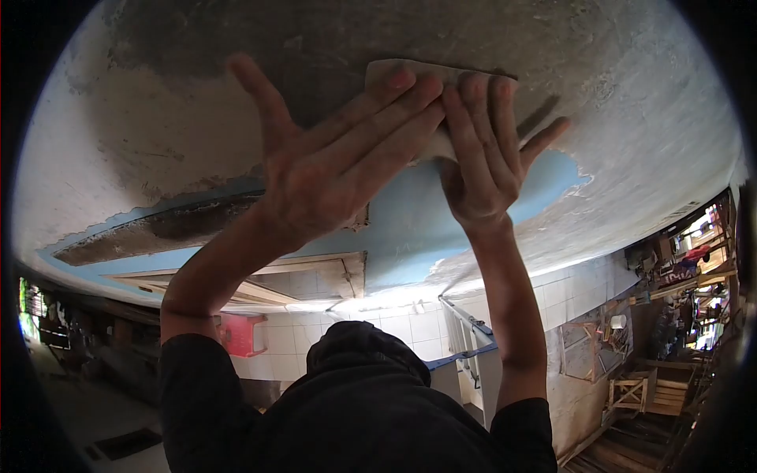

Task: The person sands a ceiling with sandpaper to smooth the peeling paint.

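Note:
A thin pale sheet, which looks like sandpaper, lies against a grey plastered surface. My left hand is open, its fingers stretched out and laid flat over the left part of the sheet. Its outermost digit at the left sticks out, apart from the others. Beside it, my right hand presses straight fingers flat on the sheet's right part, the outer finger spread away. The fingertips of both hands almost meet in the middle. Much of the sheet is hidden beneath the fingers.
Light blue paint borders the grey plaster, with ragged edges. A wooden frame sits below my left hand. Lower down are a red plastic stool, a metal ladder-like frame and pale tiles. Wooden furniture stands at the right.

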Tool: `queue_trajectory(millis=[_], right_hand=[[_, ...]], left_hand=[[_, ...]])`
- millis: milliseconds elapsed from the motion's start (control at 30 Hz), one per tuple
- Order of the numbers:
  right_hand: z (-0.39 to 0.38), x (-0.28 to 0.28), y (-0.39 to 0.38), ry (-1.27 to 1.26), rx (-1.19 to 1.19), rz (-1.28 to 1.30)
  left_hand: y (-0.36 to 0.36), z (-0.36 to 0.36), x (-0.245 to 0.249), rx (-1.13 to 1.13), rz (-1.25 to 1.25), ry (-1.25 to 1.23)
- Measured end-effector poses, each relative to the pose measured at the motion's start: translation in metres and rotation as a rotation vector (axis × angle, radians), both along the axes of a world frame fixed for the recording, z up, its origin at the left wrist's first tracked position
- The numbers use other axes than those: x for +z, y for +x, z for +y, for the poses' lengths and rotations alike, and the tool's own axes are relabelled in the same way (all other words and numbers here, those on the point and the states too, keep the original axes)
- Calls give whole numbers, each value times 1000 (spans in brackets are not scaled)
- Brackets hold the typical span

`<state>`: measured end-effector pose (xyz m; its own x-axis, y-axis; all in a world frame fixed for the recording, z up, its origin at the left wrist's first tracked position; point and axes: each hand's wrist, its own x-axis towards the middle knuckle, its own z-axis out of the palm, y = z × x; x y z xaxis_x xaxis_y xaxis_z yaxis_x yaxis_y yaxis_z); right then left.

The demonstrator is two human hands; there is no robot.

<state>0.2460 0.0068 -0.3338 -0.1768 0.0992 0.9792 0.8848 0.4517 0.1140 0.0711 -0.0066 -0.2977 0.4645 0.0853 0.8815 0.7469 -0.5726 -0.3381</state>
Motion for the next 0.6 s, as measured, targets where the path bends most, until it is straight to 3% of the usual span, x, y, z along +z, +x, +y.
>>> queue_trajectory(millis=[133, 267, 367, 467, 600], right_hand=[[2, -55, 12, -76, 69, -56], [9, -35, 14, 46, 37, -66], [-1, -10, 8, -20, -33, -52], [-7, -47, 11, -111, -20, -41], [4, -46, 22, 1, -12, -104]], left_hand=[[-9, -1, -45, 5, 66, -37], [-5, 5, -27, -30, 71, 26], [-3, -2, -10, -5, 56, -68], [-6, -7, -41, -30, 67, -170], [-2, 4, -41, -58, 62, -59]])
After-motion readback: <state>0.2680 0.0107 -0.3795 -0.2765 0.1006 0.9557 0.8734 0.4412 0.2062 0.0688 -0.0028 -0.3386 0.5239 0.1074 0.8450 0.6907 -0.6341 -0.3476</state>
